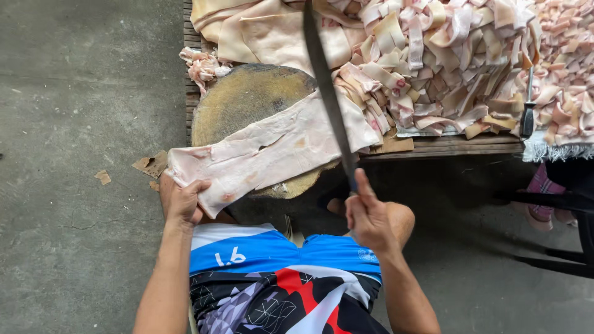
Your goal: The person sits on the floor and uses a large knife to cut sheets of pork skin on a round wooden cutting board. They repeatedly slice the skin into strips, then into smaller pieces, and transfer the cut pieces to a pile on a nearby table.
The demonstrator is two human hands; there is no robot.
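Note:
A long pale slab of pork skin [272,148] lies across a round wooden chopping block [241,99]. My left hand [183,201] grips the slab's near left end, where it hangs over the block's edge. My right hand [366,216] is closed on the handle of a long dark knife [325,86]. The blade is raised and runs away from me over the slab's right end.
A low wooden slat table [458,145] carries whole skin sheets [266,31] and a heap of cut pale strips [445,62]. A dark-handled sharpening steel [528,114] lies on the pile. Bare concrete floor [80,124] lies to the left. Someone's pink sandal [543,198] shows at right.

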